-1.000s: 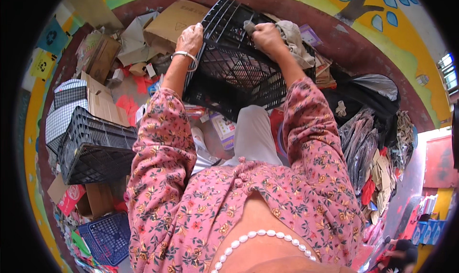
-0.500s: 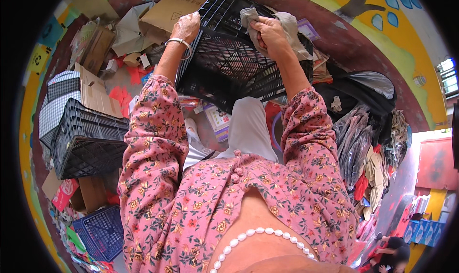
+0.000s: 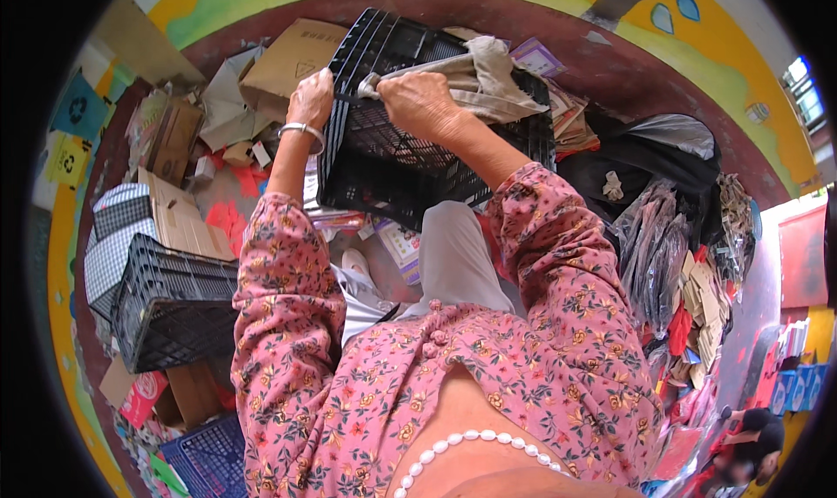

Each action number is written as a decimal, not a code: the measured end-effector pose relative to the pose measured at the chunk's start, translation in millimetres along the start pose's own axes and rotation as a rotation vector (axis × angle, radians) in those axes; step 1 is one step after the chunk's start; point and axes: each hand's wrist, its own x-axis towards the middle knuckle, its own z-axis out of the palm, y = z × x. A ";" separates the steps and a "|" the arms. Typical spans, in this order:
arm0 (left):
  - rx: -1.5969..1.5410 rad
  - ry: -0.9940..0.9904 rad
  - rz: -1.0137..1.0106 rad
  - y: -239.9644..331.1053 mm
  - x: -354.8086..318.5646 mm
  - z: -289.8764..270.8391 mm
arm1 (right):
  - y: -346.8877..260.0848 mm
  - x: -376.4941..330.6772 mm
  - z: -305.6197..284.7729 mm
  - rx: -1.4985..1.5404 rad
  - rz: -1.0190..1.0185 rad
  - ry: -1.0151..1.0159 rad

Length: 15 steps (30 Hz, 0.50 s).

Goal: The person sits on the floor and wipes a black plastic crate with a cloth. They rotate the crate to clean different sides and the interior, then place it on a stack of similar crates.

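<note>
A black plastic crate is held up in front of me, tilted toward me. My left hand, with a silver bangle on the wrist, grips its left rim. My right hand is closed on a grey-beige cloth that lies over the crate's top edge and hangs into it. Both pink flowered sleeves rise from the lower edge.
Another black crate stands at the left, a checked box behind it and a blue crate at the lower left. Cardboard boxes and paper scraps lie beyond. Black bags and dark bundles pile up at the right. A person crouches at the lower right.
The crate has stayed raised while my right hand moved left along its top edge, pulling the cloth over the rim. My left hand keeps its hold on the left rim.
</note>
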 end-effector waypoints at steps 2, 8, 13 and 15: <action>-0.008 -0.016 -0.010 2.4 -3.2 2.5 | 0.9 -5.0 -4.3 0.002 0.046 -0.099; -0.002 -0.026 0.015 -2.0 -6.3 4.6 | 10.1 -20.2 -9.0 0.047 0.189 -0.166; -0.013 -0.009 0.014 -15.5 -12.6 10.5 | 67.4 -42.9 -28.5 0.966 0.624 0.123; -0.048 0.009 0.011 -9.6 -11.9 9.0 | 114.6 -58.1 -23.3 0.883 0.746 0.187</action>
